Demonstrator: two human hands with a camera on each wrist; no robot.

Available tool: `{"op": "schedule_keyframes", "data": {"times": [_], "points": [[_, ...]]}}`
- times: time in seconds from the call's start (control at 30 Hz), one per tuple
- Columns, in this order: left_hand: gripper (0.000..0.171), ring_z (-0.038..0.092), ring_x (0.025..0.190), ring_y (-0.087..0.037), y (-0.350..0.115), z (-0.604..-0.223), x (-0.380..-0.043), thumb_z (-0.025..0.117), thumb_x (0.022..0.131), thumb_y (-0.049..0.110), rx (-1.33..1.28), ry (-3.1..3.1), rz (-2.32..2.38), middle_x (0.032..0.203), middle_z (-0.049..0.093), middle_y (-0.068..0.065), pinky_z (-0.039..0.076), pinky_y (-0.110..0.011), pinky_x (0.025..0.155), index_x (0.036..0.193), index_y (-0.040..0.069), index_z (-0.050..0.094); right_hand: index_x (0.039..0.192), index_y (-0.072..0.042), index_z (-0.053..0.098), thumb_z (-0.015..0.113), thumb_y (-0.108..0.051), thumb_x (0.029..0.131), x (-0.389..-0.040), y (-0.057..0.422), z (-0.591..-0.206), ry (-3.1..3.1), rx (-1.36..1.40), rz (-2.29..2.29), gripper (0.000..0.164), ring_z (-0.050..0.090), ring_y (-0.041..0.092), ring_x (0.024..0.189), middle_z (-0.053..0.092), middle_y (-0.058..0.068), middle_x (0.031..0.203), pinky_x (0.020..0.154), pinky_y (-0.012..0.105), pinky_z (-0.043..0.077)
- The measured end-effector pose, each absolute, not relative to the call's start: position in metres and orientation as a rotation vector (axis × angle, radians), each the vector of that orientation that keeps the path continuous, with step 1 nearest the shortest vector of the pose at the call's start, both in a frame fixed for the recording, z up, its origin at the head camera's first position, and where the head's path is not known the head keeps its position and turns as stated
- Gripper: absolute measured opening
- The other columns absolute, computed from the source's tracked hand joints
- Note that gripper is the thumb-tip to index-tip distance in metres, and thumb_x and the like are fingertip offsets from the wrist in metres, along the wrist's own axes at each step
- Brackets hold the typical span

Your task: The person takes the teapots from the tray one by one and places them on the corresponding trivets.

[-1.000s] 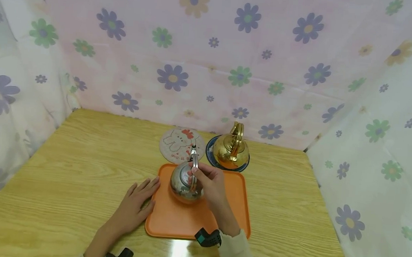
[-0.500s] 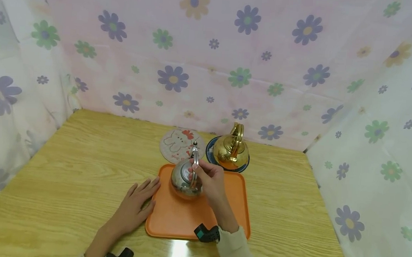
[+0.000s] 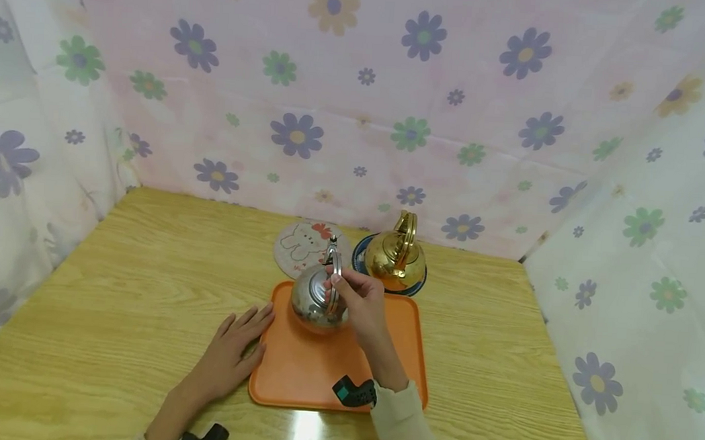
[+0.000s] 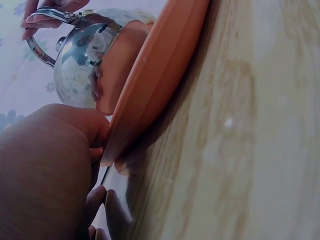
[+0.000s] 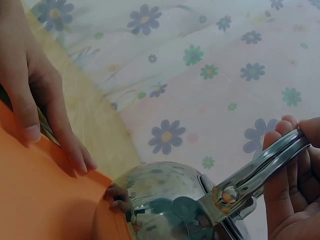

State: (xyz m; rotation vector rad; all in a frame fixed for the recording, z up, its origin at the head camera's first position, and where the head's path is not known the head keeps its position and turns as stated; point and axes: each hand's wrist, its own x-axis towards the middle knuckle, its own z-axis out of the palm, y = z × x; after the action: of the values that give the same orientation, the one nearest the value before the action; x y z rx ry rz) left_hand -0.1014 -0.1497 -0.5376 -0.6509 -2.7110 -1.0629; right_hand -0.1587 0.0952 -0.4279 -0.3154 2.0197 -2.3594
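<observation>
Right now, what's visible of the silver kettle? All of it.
The silver kettle has a round, mirror-bright, metal-looking body, a lid with a small knob, and a raised, arched handle with a bolt-like fastener near one end. The right hand grips the handle. The kettle is roughly upright over the far-left part of the orange tray; whether its base touches is unclear.

Table (image 3: 161,269) with pale yellow wood grain. Directly on its surface lie a rectangular orange tray (image 3: 300,375) with rounded corners, a round printed mat (image 3: 295,245) just behind it, and, right of the mat, a dark-blue disc (image 3: 358,263).
</observation>
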Motion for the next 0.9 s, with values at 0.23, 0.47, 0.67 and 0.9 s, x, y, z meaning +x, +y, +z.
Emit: {"op": "schedule_keyframes", "data": {"times": [0.23,0.47,0.67,0.9], "points": [[0.051,0.040,0.144,-0.045,-0.149,-0.539,-0.103,0.061,0.100,0.019,-0.653,-2.711,-1.050,0.156,0.047,-0.013,0.019,-0.070,0.112,0.148,0.002,0.052,0.119,0.019,0.065,0.058,-0.004,0.102,-0.164,0.097,-0.427,2.049,-0.320,-2.343,0.030,0.058,0.004,0.061,0.072,-0.009,0.079,0.050,0.022,0.041],[0.051,0.041,0.143,-0.046,-0.148,-0.537,-0.101,0.061,0.099,0.017,-0.650,-2.699,-1.055,0.156,0.048,-0.013,0.019,-0.071,0.112,0.148,0.002,0.053,0.120,0.017,0.066,0.059,-0.005,0.101,-0.170,0.099,-0.427,2.037,-0.285,-2.368,0.030,0.065,0.005,0.073,0.076,0.008,0.097,0.059,0.020,0.050],[0.052,0.041,0.143,-0.047,-0.148,-0.536,-0.100,0.062,0.099,0.016,-0.643,-2.706,-1.071,0.156,0.048,-0.013,0.019,-0.071,0.112,0.148,0.002,0.053,0.119,0.018,0.067,0.058,-0.006,0.102,-0.175,0.099,-0.427,2.030,-0.278,-2.370,0.030,0.065,0.005,0.069,0.074,-0.001,0.086,0.056,0.020,0.048],[0.052,0.040,0.144,-0.046,-0.148,-0.537,-0.101,0.061,0.100,0.017,-0.643,-2.711,-1.075,0.156,0.047,-0.013,0.019,-0.071,0.112,0.148,0.002,0.052,0.122,0.016,0.067,0.057,-0.006,0.103,-0.179,0.099,-0.424,2.016,-0.247,-2.379,0.030,0.065,0.005,0.068,0.073,-0.006,0.081,0.056,0.020,0.049]]}}
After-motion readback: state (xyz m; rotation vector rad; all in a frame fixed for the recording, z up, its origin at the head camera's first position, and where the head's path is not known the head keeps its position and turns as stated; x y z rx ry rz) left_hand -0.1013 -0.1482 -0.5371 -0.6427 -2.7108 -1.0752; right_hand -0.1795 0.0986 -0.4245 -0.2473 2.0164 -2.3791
